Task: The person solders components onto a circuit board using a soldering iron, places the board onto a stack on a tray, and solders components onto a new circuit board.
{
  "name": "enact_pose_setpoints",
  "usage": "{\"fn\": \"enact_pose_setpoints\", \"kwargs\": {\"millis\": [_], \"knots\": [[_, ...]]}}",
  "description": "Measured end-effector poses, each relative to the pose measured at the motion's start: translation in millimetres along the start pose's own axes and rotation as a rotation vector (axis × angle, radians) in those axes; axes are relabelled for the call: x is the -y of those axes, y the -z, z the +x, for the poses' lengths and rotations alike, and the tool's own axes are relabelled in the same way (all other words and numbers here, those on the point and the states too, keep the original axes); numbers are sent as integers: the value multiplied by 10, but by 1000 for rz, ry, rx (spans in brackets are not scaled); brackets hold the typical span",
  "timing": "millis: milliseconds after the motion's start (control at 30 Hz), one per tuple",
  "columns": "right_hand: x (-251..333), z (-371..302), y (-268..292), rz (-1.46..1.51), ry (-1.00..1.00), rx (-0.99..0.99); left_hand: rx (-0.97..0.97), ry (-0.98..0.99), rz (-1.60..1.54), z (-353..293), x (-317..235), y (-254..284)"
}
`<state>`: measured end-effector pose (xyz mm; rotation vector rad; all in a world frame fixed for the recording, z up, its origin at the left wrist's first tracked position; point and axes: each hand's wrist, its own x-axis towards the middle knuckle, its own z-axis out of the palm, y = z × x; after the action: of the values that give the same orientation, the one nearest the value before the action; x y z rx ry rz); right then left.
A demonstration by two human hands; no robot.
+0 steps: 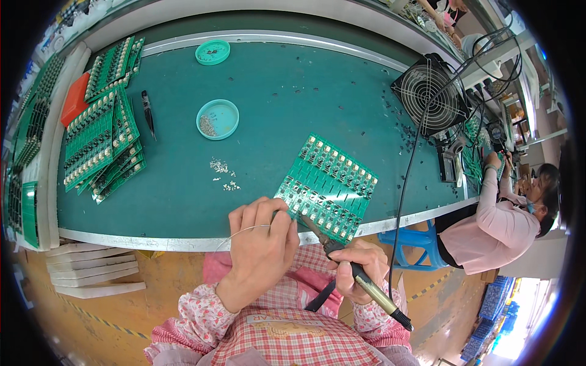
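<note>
- Where the green circuit panel [329, 186] lies flat at the near edge of the teal surface [287, 91], it is being worked at its near left corner; it is judged light, thin and stiff, yet fragile across its scored rows, and best taken by its bare edges rather than by the small dark parts.
- The panel is seen as a tilted square of many small boards in rows, each with pale pads and black components.
- A soldering iron [354, 274] is clamped in the right hand [360, 268], its tip brought to that corner; the handle is judged safe to grip, the metal tip hot.
- A fine solder wire [247, 230] is pinched in the left hand [262, 244], its fingers closed at the panel's edge.
- Farther off, two round teal dishes [218, 119], black tweezers [148, 113], loose small parts [223, 174] and stacked green boards [101, 143] are laid out; a small fan [430, 91] stands to the right.
- A co-worker in pink [500, 226] is seated beyond.
</note>
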<state>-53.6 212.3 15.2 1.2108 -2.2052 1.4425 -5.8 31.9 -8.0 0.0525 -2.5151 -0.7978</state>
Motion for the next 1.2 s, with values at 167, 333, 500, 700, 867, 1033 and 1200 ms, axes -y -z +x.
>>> {"fn": "enact_pose_setpoints", "kwargs": {"millis": [167,333,500,700,867,1033,1200], "knots": [[-10,31,-31,-22,59,5,-4,0,7,6,-2,-6],[-7,94,-60,-157,223,98,0,-14,2,-2,21,-6],[-14,50,-111,-340,418,154,-14,-28,-22,-4,23,-4],[21,100,-60,-216,227,131,-12,-30,-47,-30,54,4],[109,95,100,-66,94,34,-5,-36,-66,-24,43,43],[61,-40,159,-22,-58,-62,-4,-51,-30,-12,39,40],[8,-124,136,210,-353,-211,6,-34,-43,7,19,38]]}}
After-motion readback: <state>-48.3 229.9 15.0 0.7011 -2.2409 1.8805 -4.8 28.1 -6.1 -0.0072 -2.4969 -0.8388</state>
